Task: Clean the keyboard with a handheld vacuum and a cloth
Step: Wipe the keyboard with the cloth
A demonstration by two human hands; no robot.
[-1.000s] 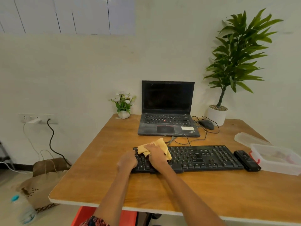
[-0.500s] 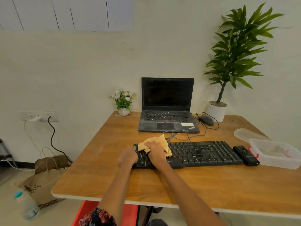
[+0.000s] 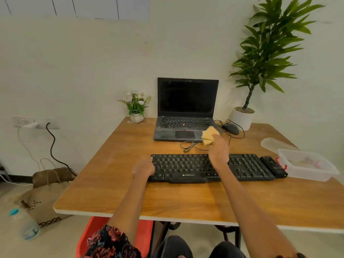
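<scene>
On the table [image 3: 115,183]: one keyboard [image 3: 186,167], one cloth [image 3: 208,135].

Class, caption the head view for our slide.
Right hand lifts cloth above keyboard; left hand steadies it.

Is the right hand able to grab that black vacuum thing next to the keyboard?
Probably not yet: the right hand is holding the cloth. Nothing blocks the vacuum, though.

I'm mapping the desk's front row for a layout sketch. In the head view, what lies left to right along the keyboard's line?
left hand → keyboard → black handheld device → clear plastic box
</scene>
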